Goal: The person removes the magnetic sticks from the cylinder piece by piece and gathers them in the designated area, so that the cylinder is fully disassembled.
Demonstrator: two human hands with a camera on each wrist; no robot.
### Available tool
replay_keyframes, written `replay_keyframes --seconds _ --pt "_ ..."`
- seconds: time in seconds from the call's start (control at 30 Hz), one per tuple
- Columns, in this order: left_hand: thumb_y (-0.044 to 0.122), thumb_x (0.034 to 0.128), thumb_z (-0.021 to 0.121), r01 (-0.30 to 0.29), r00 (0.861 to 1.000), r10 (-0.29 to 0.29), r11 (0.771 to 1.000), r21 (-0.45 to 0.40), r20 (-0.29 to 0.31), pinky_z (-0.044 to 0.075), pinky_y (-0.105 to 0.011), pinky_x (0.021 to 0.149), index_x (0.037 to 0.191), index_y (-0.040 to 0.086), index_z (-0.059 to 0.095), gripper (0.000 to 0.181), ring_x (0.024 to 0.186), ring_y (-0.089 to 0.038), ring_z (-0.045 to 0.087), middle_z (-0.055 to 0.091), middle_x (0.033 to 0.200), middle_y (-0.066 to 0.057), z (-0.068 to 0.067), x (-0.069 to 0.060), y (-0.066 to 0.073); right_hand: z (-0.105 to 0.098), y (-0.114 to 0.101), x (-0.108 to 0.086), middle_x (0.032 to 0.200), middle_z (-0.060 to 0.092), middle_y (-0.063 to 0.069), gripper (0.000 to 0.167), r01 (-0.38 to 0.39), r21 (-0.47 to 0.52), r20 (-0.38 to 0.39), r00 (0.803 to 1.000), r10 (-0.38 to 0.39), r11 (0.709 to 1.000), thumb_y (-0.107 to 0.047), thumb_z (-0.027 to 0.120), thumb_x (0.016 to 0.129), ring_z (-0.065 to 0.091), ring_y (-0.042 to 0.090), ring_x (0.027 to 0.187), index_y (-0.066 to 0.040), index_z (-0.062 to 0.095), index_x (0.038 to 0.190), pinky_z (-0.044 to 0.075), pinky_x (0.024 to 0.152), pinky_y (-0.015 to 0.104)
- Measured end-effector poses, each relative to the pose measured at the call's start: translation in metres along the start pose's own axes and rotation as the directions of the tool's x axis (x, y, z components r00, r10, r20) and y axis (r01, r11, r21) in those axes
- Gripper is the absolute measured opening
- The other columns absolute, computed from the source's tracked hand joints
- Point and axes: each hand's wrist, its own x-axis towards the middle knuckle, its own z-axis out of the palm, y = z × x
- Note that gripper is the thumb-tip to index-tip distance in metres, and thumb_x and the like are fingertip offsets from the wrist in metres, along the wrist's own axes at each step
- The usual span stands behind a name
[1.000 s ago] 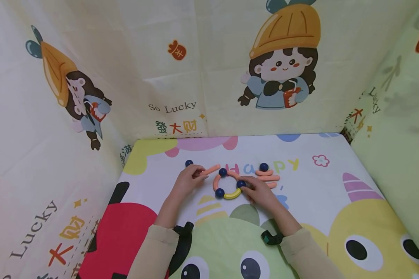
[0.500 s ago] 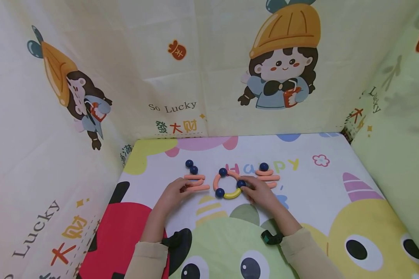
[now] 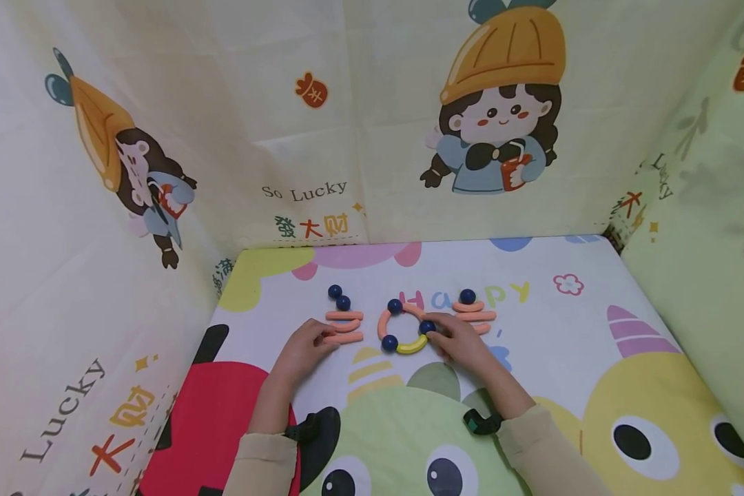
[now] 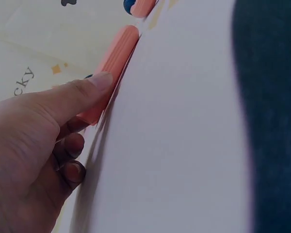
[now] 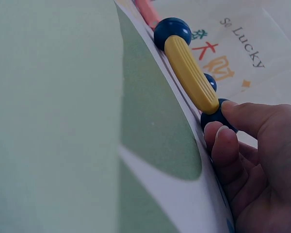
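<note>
Head view: a ring (image 3: 382, 324) of two pink arcs, one yellow curved piece (image 3: 412, 346) and three navy balls lies flat on the surface (image 3: 533, 348). The yellow curved piece spans the ring's near side, bowed toward the person, its length running from the lower-left ball to the gripped navy ball (image 3: 428, 327) on the right. The right hand (image 3: 466, 340) pinches that ball. Left of the ring, the left hand (image 3: 302, 348) pinches the left end of the lowest pink stick (image 3: 350, 337); the stick's long axis runs crosswise, its free end pointing right, toward the ring and apart from it. Above it lie a curved pink stick (image 3: 348, 325), a straight pink stick (image 3: 344, 315) and two loose navy balls (image 3: 339, 297). Right of the ring are a single navy ball (image 3: 468, 296) and three pink sticks (image 3: 476, 316), the nearest partly hidden by the right hand.

Left wrist view: the thumb lies along the lowest pink stick, which slants from lower left to upper right, free end uppermost.

Right wrist view: thumb and fingertips hold the gripped navy ball at the lower end of the yellow curved piece, which slopes from upper left to lower right, a second ball at its upper end
</note>
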Motion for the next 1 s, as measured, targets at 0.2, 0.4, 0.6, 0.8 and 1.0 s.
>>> replay_keyframes --seconds 0.2,0.4,0.6,0.8,1.0 --pt "0.04 0.0901 0.071 0.019 0.999 -0.019 1.0 -0.013 -0.037 0.05 -0.041 0.095 0.112 0.022 0.07 0.028 0.104 -0.016 0.058 0.059 0.11 0.005 0.001 0.001 -0.001 0.0 0.001 0.001 0.061 0.057 0.004 0.036 -0.002 0.004 0.004 1.0 0.002 1.0 -0.035 0.059 0.1 0.056 0.023 0.048 -0.043 0.054 0.135 0.049 0.06 0.034" --pt "0.039 0.0905 0.071 0.026 0.999 -0.027 1.0 -0.015 -0.043 0.051 -0.042 0.095 0.115 0.02 0.068 0.031 0.108 -0.019 0.057 0.058 0.116 0.001 0.001 0.001 0.0 0.001 0.002 0.002 0.061 0.058 0.003 0.037 -0.006 -0.002 0.008 1.0 0.006 1.0 -0.034 0.059 0.1 0.056 0.022 0.049 -0.04 0.054 0.136 0.049 0.06 0.034" --pt "0.035 0.0897 0.073 -0.081 0.992 0.094 0.986 0.149 -0.083 0.049 -0.042 0.094 0.107 0.019 0.072 0.024 0.112 -0.021 0.053 0.058 0.118 -0.002 0.004 0.005 0.013 0.001 0.002 0.001 0.06 0.057 0.003 0.038 0.004 -0.006 0.005 1.0 -0.004 1.0 -0.035 0.059 0.099 0.056 0.022 0.048 -0.039 0.054 0.137 0.048 0.059 0.033" --pt "0.037 0.0876 0.075 -0.219 0.971 0.226 0.971 0.094 -0.075 0.049 -0.042 0.097 0.117 0.019 0.071 0.034 0.112 -0.02 0.055 0.059 0.122 0.0 0.014 0.006 0.046 0.001 0.001 0.0 0.06 0.057 0.002 0.038 0.004 -0.022 0.003 1.0 -0.004 1.0 -0.036 0.059 0.099 0.056 0.021 0.048 -0.04 0.054 0.137 0.048 0.059 0.032" --pt "0.047 0.0954 0.061 -0.296 0.95 0.291 0.955 0.03 0.114 0.051 -0.028 0.08 0.127 0.024 0.063 0.039 0.089 -0.005 0.057 0.055 0.127 0.008 0.039 0.008 0.067 -0.001 -0.002 -0.001 0.06 0.057 0.003 0.039 -0.006 -0.011 0.008 1.0 0.006 1.0 -0.035 0.059 0.1 0.055 0.022 0.048 -0.038 0.053 0.138 0.048 0.058 0.033"
